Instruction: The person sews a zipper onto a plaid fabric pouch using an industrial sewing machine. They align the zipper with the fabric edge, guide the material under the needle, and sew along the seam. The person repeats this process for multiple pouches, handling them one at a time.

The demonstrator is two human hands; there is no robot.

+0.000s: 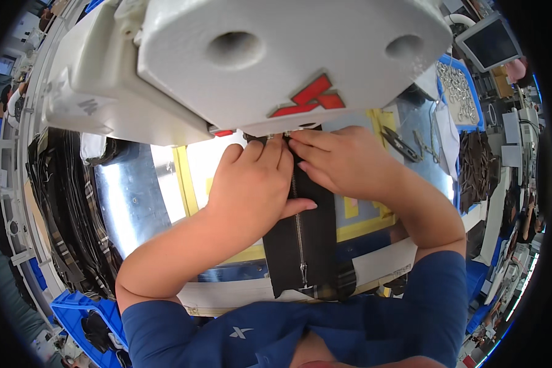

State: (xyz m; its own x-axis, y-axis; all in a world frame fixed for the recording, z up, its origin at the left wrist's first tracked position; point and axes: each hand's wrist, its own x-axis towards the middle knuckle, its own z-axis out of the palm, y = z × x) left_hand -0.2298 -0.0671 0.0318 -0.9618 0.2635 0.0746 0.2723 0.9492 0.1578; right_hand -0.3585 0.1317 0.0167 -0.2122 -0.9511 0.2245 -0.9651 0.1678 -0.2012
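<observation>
As one sewing machine (227, 92) looms, a left hand (253, 178) and right hand (348, 158) rest on one black cloth strip (322, 224) with one zipper (299, 233) atop the counter (129, 196). Whether either grip is closed cannot be told.

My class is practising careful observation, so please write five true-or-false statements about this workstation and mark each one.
1. The left hand and the right hand both touch the black fabric strip. True.
2. The zipper has bright red teeth. False: its teeth are silver-coloured.
3. The zipper slider is near the end of the strip closest to the person. True.
4. The blue tray of small metal pieces is on the person's left. False: it is on the person's right, toward the far side.
5. A stack of dark cloth lies on the person's left. True.
</observation>
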